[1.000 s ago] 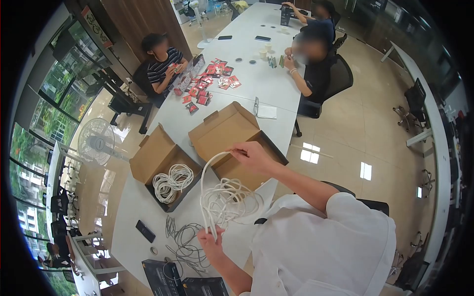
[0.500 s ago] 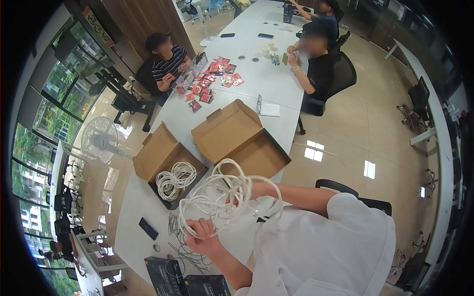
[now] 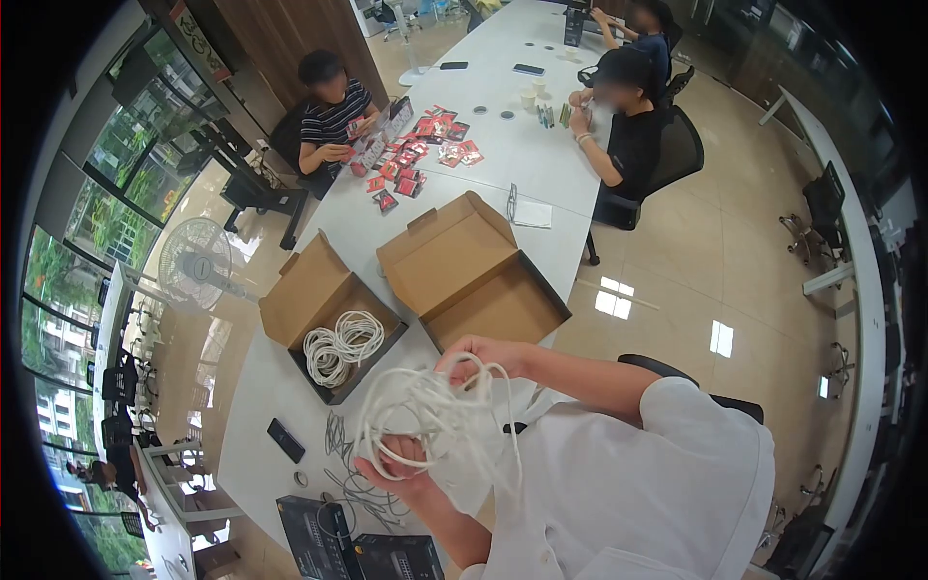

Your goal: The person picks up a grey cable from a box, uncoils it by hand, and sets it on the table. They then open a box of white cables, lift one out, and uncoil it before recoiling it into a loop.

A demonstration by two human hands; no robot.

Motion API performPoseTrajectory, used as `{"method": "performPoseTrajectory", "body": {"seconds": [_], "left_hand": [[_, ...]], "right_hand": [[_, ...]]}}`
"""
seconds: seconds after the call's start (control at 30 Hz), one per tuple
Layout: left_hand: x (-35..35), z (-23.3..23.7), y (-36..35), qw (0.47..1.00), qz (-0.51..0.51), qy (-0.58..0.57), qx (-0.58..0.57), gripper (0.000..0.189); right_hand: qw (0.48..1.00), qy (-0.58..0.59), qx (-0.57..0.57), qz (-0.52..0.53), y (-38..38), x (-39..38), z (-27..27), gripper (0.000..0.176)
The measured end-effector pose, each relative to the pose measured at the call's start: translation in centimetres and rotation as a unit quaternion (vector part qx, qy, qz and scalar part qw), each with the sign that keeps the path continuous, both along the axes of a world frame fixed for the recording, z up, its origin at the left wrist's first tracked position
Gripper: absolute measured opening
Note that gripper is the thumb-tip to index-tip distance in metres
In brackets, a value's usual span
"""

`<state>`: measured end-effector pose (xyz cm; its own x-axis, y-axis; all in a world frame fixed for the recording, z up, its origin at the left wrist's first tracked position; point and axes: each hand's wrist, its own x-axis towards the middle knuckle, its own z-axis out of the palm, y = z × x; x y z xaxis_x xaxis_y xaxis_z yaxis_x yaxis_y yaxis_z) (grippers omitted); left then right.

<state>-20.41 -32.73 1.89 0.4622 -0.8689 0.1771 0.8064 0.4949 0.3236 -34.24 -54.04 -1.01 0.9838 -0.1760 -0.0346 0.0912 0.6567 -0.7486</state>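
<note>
**While gripped, a white cable (image 3: 425,411) hangs looped**

Because slack loops would spill, the left hand (image 3: 401,466) clenches them from beneath and the right hand (image 3: 483,356) pinches the top, above the counter (image 3: 253,406) edge; beyond, a box (image 3: 300,290) holds other coils (image 3: 338,350).

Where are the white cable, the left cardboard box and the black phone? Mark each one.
white cable (image 3: 425,411), head view, middle of the bunched loops.
left cardboard box (image 3: 304,290), head view, on its raised flap.
black phone (image 3: 284,440), head view, middle of its face.
</note>
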Motion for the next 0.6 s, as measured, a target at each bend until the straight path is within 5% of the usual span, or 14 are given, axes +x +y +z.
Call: {"method": "performPoseTrajectory", "body": {"seconds": [0.2, 0.33, 0.37, 0.6], "left_hand": [[-0.8, 0.5, -0.1, 0.976, 0.084, -0.16, 0.118, 0.051], [-0.1, -0.5, 0.6, 0.916, 0.15, -0.14, 0.344, 0.044], [1.0, -0.9, 1.2, 0.942, 0.053, -0.155, 0.293, 0.041], [-0.5, 1.3, -0.7, 0.886, 0.099, -0.257, 0.372, 0.037]], "right_hand": [[0.991, -0.032, -0.124, -0.035, -1.4, -0.1, 1.9, 0.018], [0.97, -0.056, -0.231, -0.051, -3.2, -0.4, 4.9, 0.016], [0.966, -0.057, -0.245, -0.058, -3.3, -0.6, 6.3, 0.016], [0.871, -0.049, -0.481, -0.09, -4.5, -1.0, 10.0, 0.017]]}}
